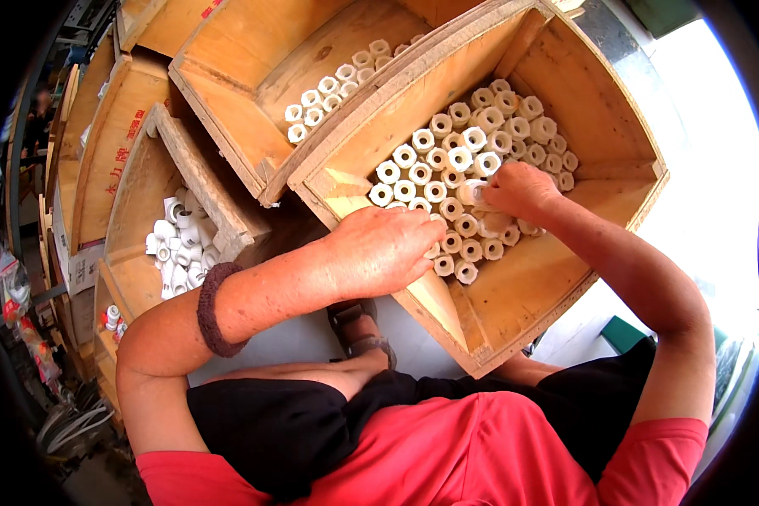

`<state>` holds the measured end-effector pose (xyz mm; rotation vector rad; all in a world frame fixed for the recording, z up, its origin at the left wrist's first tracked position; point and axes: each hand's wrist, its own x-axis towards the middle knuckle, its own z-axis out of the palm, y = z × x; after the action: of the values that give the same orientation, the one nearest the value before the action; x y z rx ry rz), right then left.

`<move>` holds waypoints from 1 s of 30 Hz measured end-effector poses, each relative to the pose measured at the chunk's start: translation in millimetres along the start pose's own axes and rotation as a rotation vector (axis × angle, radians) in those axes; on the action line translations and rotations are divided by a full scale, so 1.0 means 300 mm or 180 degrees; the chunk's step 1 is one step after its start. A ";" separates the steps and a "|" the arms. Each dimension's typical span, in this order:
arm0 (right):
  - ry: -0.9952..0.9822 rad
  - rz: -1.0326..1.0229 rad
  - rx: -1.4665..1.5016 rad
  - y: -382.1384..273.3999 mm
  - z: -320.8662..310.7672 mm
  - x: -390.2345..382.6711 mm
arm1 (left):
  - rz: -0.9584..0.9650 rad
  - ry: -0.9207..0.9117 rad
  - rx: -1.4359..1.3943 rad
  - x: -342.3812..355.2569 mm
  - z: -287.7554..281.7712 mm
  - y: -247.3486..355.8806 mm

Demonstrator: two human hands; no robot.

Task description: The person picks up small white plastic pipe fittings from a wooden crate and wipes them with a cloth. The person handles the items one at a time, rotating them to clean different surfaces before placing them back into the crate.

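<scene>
Red shirt (472, 451) nearest us, both hands among white fittings

We find the white fittings (460, 158) packed side by side in a large wooden box (523, 295), between one and two o'clock from the middle of our view. Most show a round hole and a many-sided rim facing up. Our right hand (523, 192) reaches over them, its arm coming from between three and four o'clock; the fingers are drawn in narrow against a fitting, though we cannot tell whether they grip it. Our left hand (379, 249), back upward, lies across the box's near left corner, its arm coming from eight o'clock. Its fingers curl down at the outermost fittings, and we cannot tell whether they hold one. We see a dark band (215, 308) around that forearm.

At eleven o'clock, just beside the large box, a second box (219, 97) holds similar white pieces in its near right part. Between nine and ten o'clock, a third box (126, 228) holds a loose heap of white pipe pieces (185, 244). Small red-and-white pieces (112, 319) lie between eight and nine.

Below, black shorts (287, 422) spread from seven round to four o'clock, and a strapped sandal (371, 344) shows at six. At eight o'clock, near the rim, we see a pale coil (76, 430).
</scene>
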<state>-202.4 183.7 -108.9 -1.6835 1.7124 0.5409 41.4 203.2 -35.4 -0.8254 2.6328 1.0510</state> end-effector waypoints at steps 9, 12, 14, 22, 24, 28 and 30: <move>-0.0073 0.0202 0.0428 0.018 0.052 0.043 | -0.0041 -0.0031 0.0061 -0.002 0.004 -0.005; -0.0212 0.0106 0.0430 0.056 0.094 0.094 | -0.0010 -0.0023 0.0040 0.001 0.008 -0.009; -0.0351 -0.0113 0.0463 0.087 0.126 0.132 | -0.0005 -0.0053 0.0060 0.006 0.017 -0.013; -0.0127 0.0421 0.1392 0.064 0.121 0.147 | -0.0246 -0.0297 0.0061 -0.002 -0.007 -0.002; -0.0123 0.0434 0.1421 0.079 0.128 0.153 | -0.0225 -0.0289 0.0037 0.002 -0.007 0.003; -0.0344 0.0396 0.1747 0.102 0.143 0.157 | -0.0185 -0.0325 -0.0059 0.010 -0.019 0.009; -0.0395 0.0475 0.1886 0.108 0.156 0.168 | -0.0202 -0.0368 -0.0032 0.009 -0.025 0.013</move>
<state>-223.6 183.4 -181.9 -1.0877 1.6986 0.1666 37.1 199.2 -28.7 -0.8188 2.4915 1.0632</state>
